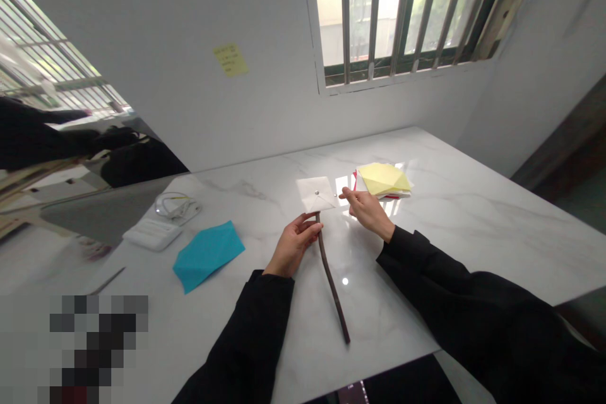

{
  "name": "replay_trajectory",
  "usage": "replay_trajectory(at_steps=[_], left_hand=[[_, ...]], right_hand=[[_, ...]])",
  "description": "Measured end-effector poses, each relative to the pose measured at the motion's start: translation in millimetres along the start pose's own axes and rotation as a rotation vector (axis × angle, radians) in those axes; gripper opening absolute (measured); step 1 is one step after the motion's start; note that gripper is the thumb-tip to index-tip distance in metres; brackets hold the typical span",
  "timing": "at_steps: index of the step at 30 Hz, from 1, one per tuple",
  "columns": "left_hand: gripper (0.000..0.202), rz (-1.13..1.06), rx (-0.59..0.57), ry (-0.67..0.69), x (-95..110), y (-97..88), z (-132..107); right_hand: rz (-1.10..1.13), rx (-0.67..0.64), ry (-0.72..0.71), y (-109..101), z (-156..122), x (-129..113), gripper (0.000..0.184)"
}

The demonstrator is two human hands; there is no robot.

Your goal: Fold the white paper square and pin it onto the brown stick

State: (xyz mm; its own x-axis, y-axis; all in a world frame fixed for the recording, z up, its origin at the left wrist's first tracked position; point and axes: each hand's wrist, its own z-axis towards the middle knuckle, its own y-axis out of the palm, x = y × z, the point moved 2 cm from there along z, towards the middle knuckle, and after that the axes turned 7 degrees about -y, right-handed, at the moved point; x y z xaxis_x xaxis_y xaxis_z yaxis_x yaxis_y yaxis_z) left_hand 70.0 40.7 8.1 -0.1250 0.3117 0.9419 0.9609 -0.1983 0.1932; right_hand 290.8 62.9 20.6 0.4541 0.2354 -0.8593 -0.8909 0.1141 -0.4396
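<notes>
While the left hand [293,245] grips the brown stick [330,284], its tip points forward into a white paper square [316,194] beside the open, empty right hand [367,211].

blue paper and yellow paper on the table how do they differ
The blue paper lies flat and alone out to the side of the left hand, while the yellow paper sits just beyond the right hand. The yellow paper rests on a small pile with red and white edges beneath it; the blue paper has nothing visible under it. Both are creased, pointed paper shapes on the white marble table.
</notes>
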Motion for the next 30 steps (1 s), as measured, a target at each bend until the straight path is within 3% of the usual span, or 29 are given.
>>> replay_trajectory(at_steps=[5, 12, 19, 24, 30], left_hand=[[0.058, -0.024, 0.018, -0.005, 3.1, 2.5, -1.8], [0.059, -0.010, 0.013, -0.011, 5.7, 4.8, -3.8], [0.056, 0.009, -0.022, -0.034, 7.8, 6.3, -6.4], [0.053, 0.041, -0.051, -0.047, 6.6, 5.5, -6.0], [0.054, 0.042, -0.056, -0.025, 4.5, 3.2, -3.0]], right_hand=[[0.092, -0.138, 0.004, 5.0, -2.3, -5.0, 0.083], [0.040, -0.004, -0.027, 0.0, 0.4, 0.8, 0.074], [-0.132, 0.071, -0.155, -6.8, -2.2, -3.1, 0.061], [-0.220, 0.081, -0.180, -14.7, 0.2, -1.5, 0.067], [-0.297, -0.025, -0.043, -15.8, 6.0, 8.7, 0.085]])
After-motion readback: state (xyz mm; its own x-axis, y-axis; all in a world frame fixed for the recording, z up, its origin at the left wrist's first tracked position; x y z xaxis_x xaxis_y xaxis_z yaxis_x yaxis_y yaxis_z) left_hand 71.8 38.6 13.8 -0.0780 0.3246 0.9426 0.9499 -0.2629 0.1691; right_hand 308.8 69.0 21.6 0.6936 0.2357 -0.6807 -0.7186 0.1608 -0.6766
